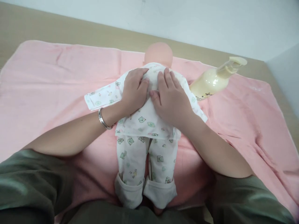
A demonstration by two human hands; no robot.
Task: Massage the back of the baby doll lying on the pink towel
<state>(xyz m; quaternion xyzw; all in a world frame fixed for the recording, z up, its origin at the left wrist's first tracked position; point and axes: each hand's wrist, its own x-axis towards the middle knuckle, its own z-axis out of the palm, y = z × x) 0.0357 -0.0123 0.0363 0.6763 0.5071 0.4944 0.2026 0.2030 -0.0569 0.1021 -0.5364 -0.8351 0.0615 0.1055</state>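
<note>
A baby doll lies on a pink cloth, the back of its bare head toward me. It wears a white printed top and white printed trousers with turned-up cuffs. My left hand rests on the left side of the doll's upper back, its fingers bent and partly hidden. My right hand lies flat on the right side of the upper back, fingers stretched toward the head and thumb apart. A silver bracelet circles my left wrist.
The pink cloth covers much of a light wooden table. A pale yellow pump bottle stands on the cloth, right of the doll and close to its right sleeve. A white wall rises behind the table.
</note>
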